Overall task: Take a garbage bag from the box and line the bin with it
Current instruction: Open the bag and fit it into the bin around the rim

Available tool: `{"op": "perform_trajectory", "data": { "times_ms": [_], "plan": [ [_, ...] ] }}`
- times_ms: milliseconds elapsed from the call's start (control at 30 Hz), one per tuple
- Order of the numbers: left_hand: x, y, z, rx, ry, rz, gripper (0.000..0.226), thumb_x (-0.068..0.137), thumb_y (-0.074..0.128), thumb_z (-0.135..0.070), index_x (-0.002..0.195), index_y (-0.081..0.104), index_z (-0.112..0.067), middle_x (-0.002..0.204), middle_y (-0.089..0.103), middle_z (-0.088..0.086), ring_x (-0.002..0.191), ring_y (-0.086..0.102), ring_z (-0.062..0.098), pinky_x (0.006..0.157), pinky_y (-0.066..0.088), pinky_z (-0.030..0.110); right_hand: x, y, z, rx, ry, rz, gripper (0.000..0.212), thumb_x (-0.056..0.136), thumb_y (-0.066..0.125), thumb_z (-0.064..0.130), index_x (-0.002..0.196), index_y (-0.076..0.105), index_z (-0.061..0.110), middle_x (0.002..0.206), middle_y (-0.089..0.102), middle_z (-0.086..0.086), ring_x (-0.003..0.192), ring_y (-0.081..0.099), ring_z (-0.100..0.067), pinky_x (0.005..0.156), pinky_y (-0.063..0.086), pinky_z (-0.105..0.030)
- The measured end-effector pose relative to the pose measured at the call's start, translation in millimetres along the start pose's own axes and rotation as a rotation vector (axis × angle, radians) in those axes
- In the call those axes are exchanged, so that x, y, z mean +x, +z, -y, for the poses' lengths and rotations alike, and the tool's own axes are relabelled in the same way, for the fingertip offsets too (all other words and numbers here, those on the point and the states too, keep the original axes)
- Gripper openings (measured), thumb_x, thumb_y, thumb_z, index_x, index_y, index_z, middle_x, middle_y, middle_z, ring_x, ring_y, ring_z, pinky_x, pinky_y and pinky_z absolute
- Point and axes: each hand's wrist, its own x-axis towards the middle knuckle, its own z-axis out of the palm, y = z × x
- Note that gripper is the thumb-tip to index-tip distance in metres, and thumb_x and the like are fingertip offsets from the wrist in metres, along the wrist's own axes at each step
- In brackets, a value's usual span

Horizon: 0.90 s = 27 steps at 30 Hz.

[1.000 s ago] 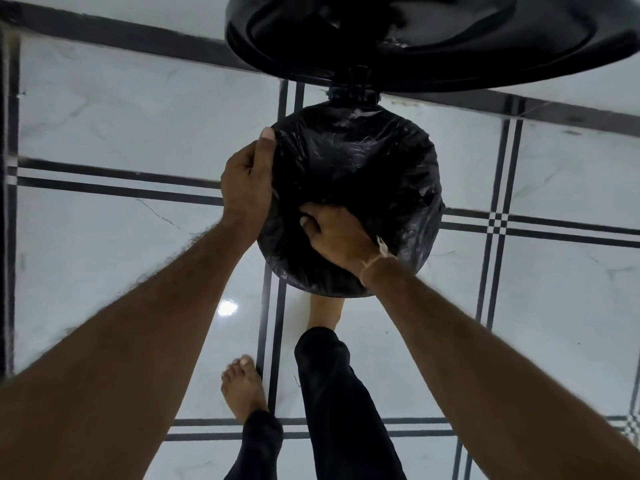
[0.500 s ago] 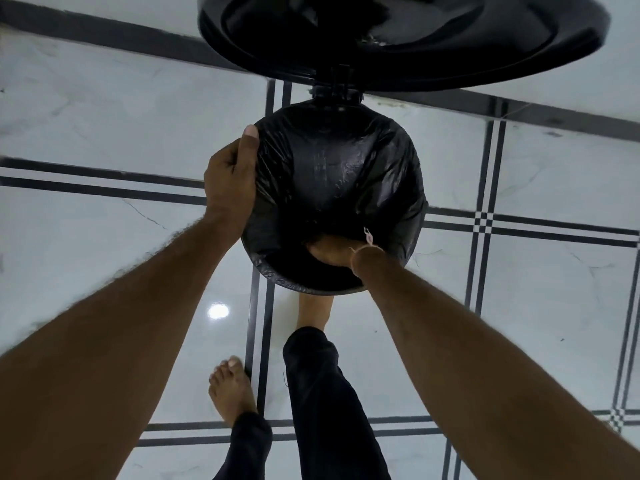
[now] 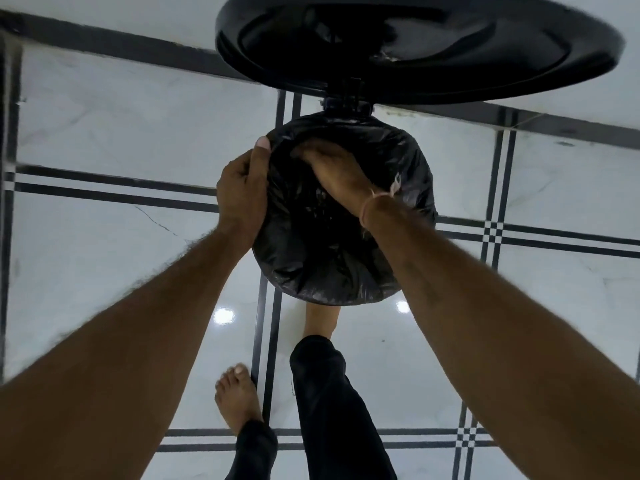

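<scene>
A round black bin stands on the tiled floor below me, its hinged lid [image 3: 419,46] raised at the far side. A black garbage bag [image 3: 318,271] covers the bin's mouth and drapes over its rim. My left hand [image 3: 242,188] grips the bag against the bin's left rim, thumb on top. My right hand [image 3: 332,171] reaches inside the bag, fingers pressing the plastic toward the far left inner side. The bin's body is hidden under the bag. No box is in view.
White glossy floor tiles [image 3: 104,265] with black stripe borders surround the bin. My right foot [image 3: 320,320] is at the bin's base, partly hidden under it, and my left foot [image 3: 239,396] is behind on the floor. A dark skirting line [image 3: 104,39] runs along the far wall.
My right hand rose from deep in the bag near its front rim and moved to the far left inside. My left hand stayed on the left rim.
</scene>
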Motion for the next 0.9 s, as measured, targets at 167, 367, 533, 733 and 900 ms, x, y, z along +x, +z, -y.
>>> {"op": "perform_trajectory", "data": {
  "times_ms": [167, 367, 533, 733, 900],
  "plan": [
    [0, 2, 1, -0.015, 0.021, 0.021, 0.058, 0.104, 0.043, -0.059, 0.054, 0.047, -0.03, 0.052, 0.044, -0.014, 0.062, 0.043, 0.01, 0.065, 0.04, 0.028, 23, -6, -25, -0.349, 0.137, 0.059, 0.045, 0.109, 0.042, 0.029, 0.151, 0.053, 0.014, 0.16, 0.048, -0.011, 0.15, 0.04, -0.03, 0.125, 0.028, -0.038],
    [1, 2, 2, -0.003, 0.048, 0.001, 0.057, 0.103, 0.044, -0.06, 0.061, 0.045, -0.022, 0.059, 0.047, -0.009, 0.064, 0.048, 0.012, 0.067, 0.044, 0.031, -92, -23, -21, -0.631, -0.34, -0.324, 0.05, 0.103, 0.042, 0.053, 0.144, 0.056, 0.028, 0.139, 0.061, -0.001, 0.127, 0.056, -0.03, 0.098, 0.046, -0.043],
    [-1, 2, 1, 0.016, 0.055, -0.009, 0.059, 0.103, 0.043, -0.06, 0.064, 0.042, -0.015, 0.062, 0.045, -0.005, 0.066, 0.045, 0.013, 0.068, 0.042, 0.03, -111, -22, -69, -0.84, -0.013, -0.09, 0.065, 0.102, 0.039, 0.062, 0.157, 0.036, 0.027, 0.152, 0.048, -0.011, 0.135, 0.049, -0.042, 0.109, 0.042, -0.054],
    [2, 2, 3, 0.027, 0.038, -0.01, 0.058, 0.102, 0.044, -0.06, 0.054, 0.041, -0.028, 0.051, 0.041, -0.015, 0.061, 0.041, 0.008, 0.064, 0.039, 0.026, -53, -18, -73, -0.529, 0.313, 0.052, 0.069, 0.109, 0.037, 0.051, 0.165, 0.018, 0.017, 0.165, 0.031, -0.022, 0.148, 0.038, -0.045, 0.118, 0.033, -0.044],
    [3, 2, 4, 0.013, 0.036, -0.001, 0.059, 0.101, 0.044, -0.064, 0.059, 0.042, -0.023, 0.058, 0.043, -0.01, 0.066, 0.044, 0.014, 0.068, 0.041, 0.031, -85, -19, -61, -0.398, 0.071, -0.217, 0.05, 0.106, 0.048, 0.04, 0.149, 0.047, 0.013, 0.142, 0.056, -0.019, 0.129, 0.055, -0.042, 0.102, 0.047, -0.046]
  ]
}}
